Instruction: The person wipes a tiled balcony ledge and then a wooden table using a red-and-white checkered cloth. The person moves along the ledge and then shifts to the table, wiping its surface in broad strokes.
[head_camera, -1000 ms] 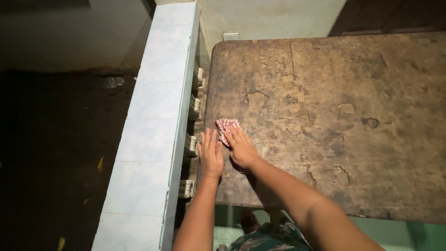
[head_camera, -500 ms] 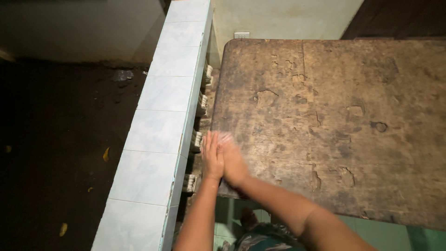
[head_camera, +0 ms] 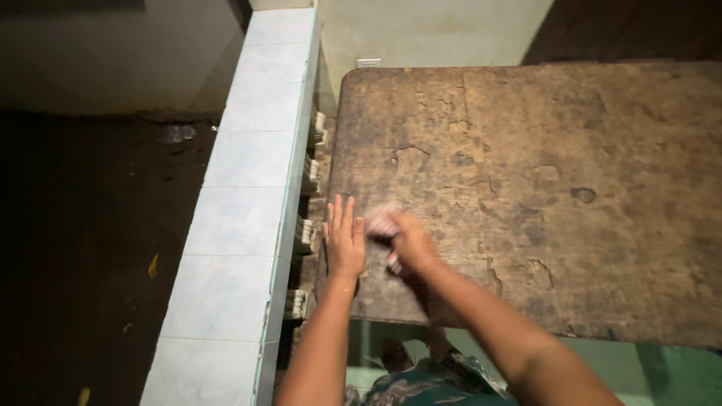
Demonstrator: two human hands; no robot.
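A dark brown, blotched and worn surface is shown by the wooden table (head_camera: 526, 188). Beside the table, pale blue-white tiles are seen on the low wall (head_camera: 248, 188). At the table's near edge, a pinkish, blurred cloth (head_camera: 381, 222) is seen.

Dim, warm light on the table (head_camera: 526, 188) — left floor (head_camera: 83, 248) near black; right hand (head_camera: 406, 240) motion-blurred.

Bare forearms; dark green patterned garment (head_camera: 421, 387) below.
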